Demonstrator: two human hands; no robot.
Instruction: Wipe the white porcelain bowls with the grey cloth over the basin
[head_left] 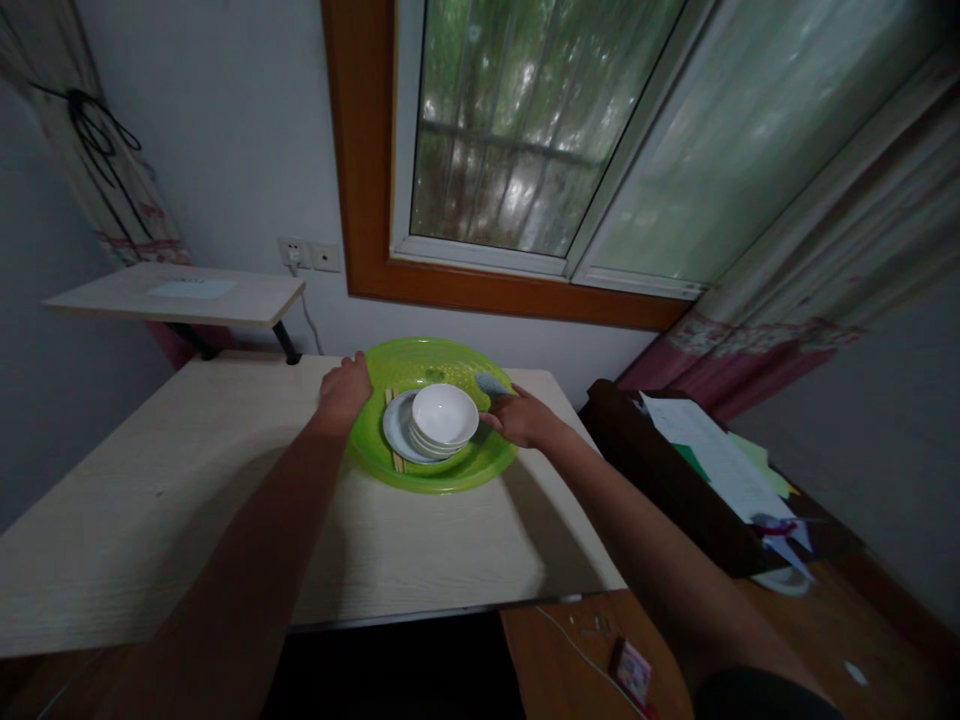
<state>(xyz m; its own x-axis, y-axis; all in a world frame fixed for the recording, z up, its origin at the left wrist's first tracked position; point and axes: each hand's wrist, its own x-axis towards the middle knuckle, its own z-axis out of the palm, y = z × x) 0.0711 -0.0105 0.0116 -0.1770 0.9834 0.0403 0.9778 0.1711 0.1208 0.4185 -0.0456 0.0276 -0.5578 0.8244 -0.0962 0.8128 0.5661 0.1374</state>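
Note:
A round, bright green plastic basin rests on the pale wooden table. My left hand is closed on its left rim. At the right rim my right hand is closed, its thumb reaching inside close to the bowls; part of its grip is hidden. Inside the basin, a stack of white bowls sits on a pale plate. Light wooden chopsticks lie along the plate's left side, partly covered. A grey, flat-headed utensil leans beside my right fingers, its other end hidden.
The table runs under both forearms. A small raised shelf on black legs stands at its back left. Behind are a wall and a window. Right of the table, a dark box holds papers.

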